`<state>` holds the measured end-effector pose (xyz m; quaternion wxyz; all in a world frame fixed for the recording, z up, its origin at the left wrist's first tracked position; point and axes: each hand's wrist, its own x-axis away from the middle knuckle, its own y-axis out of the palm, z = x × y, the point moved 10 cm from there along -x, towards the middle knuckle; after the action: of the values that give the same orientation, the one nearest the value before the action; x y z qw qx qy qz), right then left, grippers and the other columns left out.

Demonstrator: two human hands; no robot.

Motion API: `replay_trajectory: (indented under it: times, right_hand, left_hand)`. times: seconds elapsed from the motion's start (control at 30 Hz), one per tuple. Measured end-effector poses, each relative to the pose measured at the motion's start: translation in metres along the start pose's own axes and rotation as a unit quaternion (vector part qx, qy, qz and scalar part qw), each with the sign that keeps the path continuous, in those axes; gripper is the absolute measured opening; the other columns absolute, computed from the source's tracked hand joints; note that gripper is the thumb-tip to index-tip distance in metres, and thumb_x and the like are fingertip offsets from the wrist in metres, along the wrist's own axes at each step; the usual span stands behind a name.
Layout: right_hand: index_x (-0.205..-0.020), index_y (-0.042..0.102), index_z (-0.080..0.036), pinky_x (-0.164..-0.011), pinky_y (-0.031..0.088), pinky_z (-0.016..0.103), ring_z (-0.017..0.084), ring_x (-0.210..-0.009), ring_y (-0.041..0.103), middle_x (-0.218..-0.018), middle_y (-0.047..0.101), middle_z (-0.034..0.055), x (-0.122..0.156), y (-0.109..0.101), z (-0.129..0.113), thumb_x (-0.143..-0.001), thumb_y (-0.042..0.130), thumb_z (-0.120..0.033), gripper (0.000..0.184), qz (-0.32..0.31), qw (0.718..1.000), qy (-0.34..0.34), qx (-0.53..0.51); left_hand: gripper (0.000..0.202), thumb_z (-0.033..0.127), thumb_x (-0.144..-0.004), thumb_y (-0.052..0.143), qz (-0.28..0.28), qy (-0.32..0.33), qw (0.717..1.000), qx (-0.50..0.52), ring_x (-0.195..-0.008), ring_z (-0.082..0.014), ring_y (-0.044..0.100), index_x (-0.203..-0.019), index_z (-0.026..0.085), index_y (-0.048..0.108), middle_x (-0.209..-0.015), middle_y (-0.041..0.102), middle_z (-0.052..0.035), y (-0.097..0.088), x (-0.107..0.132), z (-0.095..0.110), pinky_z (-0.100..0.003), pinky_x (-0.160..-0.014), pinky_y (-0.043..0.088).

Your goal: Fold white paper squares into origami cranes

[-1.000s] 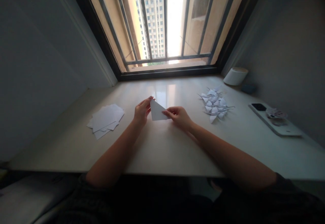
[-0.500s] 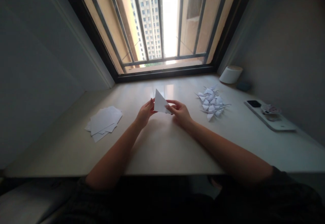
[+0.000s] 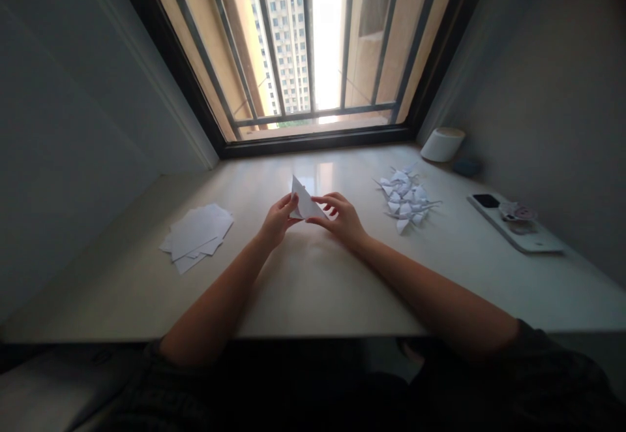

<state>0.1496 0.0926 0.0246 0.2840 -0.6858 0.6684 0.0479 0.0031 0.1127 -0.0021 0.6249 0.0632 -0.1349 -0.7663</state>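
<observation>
A folded triangle of white paper (image 3: 304,205) is held up over the middle of the white tabletop, its point upward. My left hand (image 3: 278,220) pinches its left side, thumb on the near face. On the other side, my right hand (image 3: 343,220) has thumb and fingers curved around the right part of the paper, the fingertips at its slanted edge and the thumb by its lower edge. Whether the right fingers grip it firmly or only touch it, I cannot tell.
Left of my arms lies a loose stack of white paper sheets (image 3: 198,233). A heap of small folded paper pieces (image 3: 405,198) sits to the right. Beyond it are a phone (image 3: 513,226) with a trinket on it and a white cylindrical object (image 3: 443,145) under the barred window (image 3: 313,138).
The paper has turned and shifted slightly left, and its layers look parted. My left thumb has moved onto its face, while the right thumb has slid down from the face to the lower edge.
</observation>
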Motion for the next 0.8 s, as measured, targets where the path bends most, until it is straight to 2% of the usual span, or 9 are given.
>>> replay_trajectory:
  times: [0.07, 0.2, 0.37, 0.53, 0.63, 0.7, 0.8]
  right_hand:
    - [-0.111, 0.07, -0.025, -0.071, 0.05, 0.034, 0.02, -0.082, 0.058, -0.101, 0.062, 0.0087, 0.001, -0.001, -0.006, -0.066, 0.076, -0.054, 0.054, 0.002, 0.999, -0.027, 0.038]
    - [-0.111, 0.07, -0.025, -0.072, 0.052, 0.035, 0.021, -0.085, 0.06, -0.1, 0.063, 0.0092, 0.003, 0.001, -0.008, -0.073, 0.07, -0.054, 0.047, 0.004, 0.997, -0.037, 0.074]
    - [-0.112, 0.069, -0.024, -0.081, 0.052, 0.038, 0.022, -0.092, 0.061, -0.101, 0.065, 0.0096, 0.005, 0.004, -0.019, -0.082, 0.063, -0.048, 0.039, 0.009, 0.992, -0.087, 0.095]
    - [-0.114, 0.067, -0.025, -0.084, 0.051, 0.04, 0.025, -0.095, 0.06, -0.105, 0.064, 0.0101, 0.01, 0.002, -0.032, -0.072, 0.073, -0.052, 0.05, 0.018, 0.981, -0.13, 0.142]
    - [-0.108, 0.069, -0.025, -0.084, 0.05, 0.039, 0.024, -0.095, 0.06, -0.103, 0.065, 0.0097, 0.01, 0.0, -0.033, -0.08, 0.067, -0.044, 0.034, 0.029, 0.981, -0.121, 0.15]
    - [-0.096, 0.071, -0.023, -0.082, 0.05, 0.037, 0.023, -0.09, 0.061, -0.096, 0.066, 0.0086, 0.009, -0.003, -0.029, -0.085, 0.06, -0.04, 0.023, 0.04, 0.986, -0.101, 0.125]
    - [-0.08, 0.067, -0.021, -0.069, 0.05, 0.032, 0.018, -0.074, 0.061, -0.079, 0.066, 0.0044, 0.005, -0.008, -0.009, -0.084, 0.058, -0.042, 0.024, 0.057, 0.998, -0.022, 0.034]
  left_hand:
    - [0.061, 0.052, -0.064, 0.077, 0.006, -0.003, 1.0, -0.007, -0.08, -0.0182, 0.063, -0.115, 0.02, 0.067, -0.098, 0.067, -0.0081, -0.002, -0.001, -0.003, -0.031, -0.074, 0.051]
    - [0.059, 0.052, -0.064, 0.078, 0.013, 0.001, 1.0, -0.022, -0.077, -0.0165, 0.062, -0.112, 0.018, 0.068, -0.094, 0.067, -0.008, -0.003, 0.0, -0.004, -0.032, -0.075, 0.052]
    - [0.064, 0.053, -0.063, 0.078, 0.017, 0.011, 1.0, -0.024, -0.081, -0.0181, 0.063, -0.115, 0.017, 0.066, -0.097, 0.068, -0.0084, -0.002, 0.001, -0.001, -0.033, -0.075, 0.052]
    - [0.065, 0.052, -0.066, 0.076, 0.018, 0.02, 0.999, -0.047, -0.079, -0.0183, 0.064, -0.12, 0.017, 0.064, -0.098, 0.068, -0.0093, -0.001, 0.002, -0.003, -0.027, -0.064, 0.051]
    - [0.063, 0.05, -0.068, 0.076, 0.002, 0.02, 0.999, -0.045, -0.082, -0.0193, 0.064, -0.12, 0.017, 0.064, -0.1, 0.068, -0.0097, 0.004, 0.004, -0.003, -0.03, -0.07, 0.053]
    - [0.062, 0.048, -0.068, 0.076, -0.012, 0.019, 0.999, -0.044, -0.086, -0.0205, 0.064, -0.12, 0.018, 0.063, -0.101, 0.068, -0.0099, 0.007, 0.004, -0.002, -0.033, -0.075, 0.053]
    - [0.059, 0.043, -0.066, 0.079, -0.035, 0.023, 0.996, -0.077, -0.09, -0.0217, 0.064, -0.117, 0.018, 0.064, -0.101, 0.069, -0.0097, 0.011, 0.005, 0.001, -0.032, -0.077, 0.052]
